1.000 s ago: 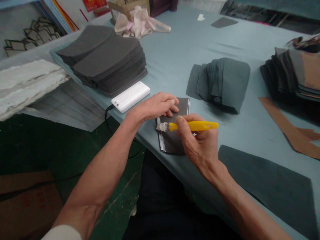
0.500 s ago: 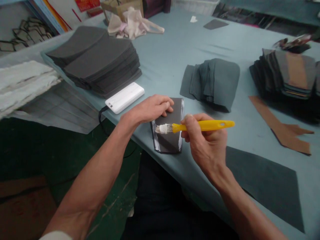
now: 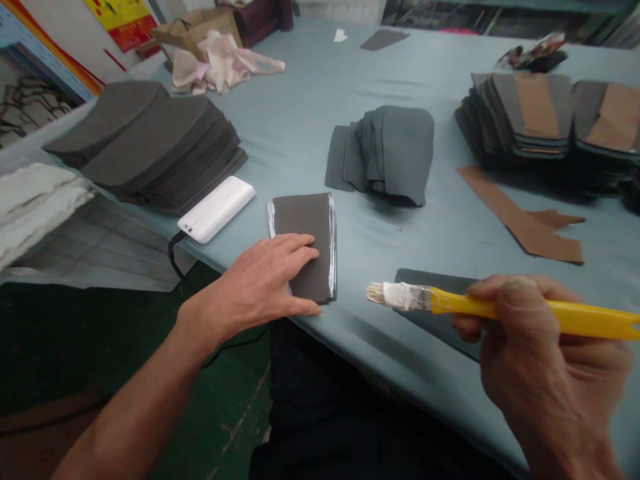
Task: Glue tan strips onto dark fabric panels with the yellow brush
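Note:
A small pile of dark grey rectangular pieces (image 3: pixel 305 217) lies near the table's front edge, with white glue-like streaks along both long sides. My left hand (image 3: pixel 275 277) rests on its near half, fingers spread over the top and thumb at the near edge. Further right, my right hand (image 3: pixel 545 340) is closed round the yellow handle of a paintbrush (image 3: pixel 450 301). White paste coats the brush's bristles, which point left and are held apart from the pile. Below the brush, a larger dark sheet (image 3: pixel 425 280) lies partly hidden by my right hand.
A white power bank (image 3: pixel 217 210) with a black cable lies left of the pile, before a tall stack of dark panels (image 3: pixel 150 143). Behind stand grey-green pieces (image 3: pixel 407 153). Rightward are brown scraps (image 3: pixel 530 227) and more stacked pieces (image 3: pixel 535 110). Crumpled pale cloth (image 3: pixel 220 63) lies at the back.
The brush has come off the pile's left side and moved right with my right hand. My left hand has shifted from the pile's far part to its near end. The view has turned somewhat.

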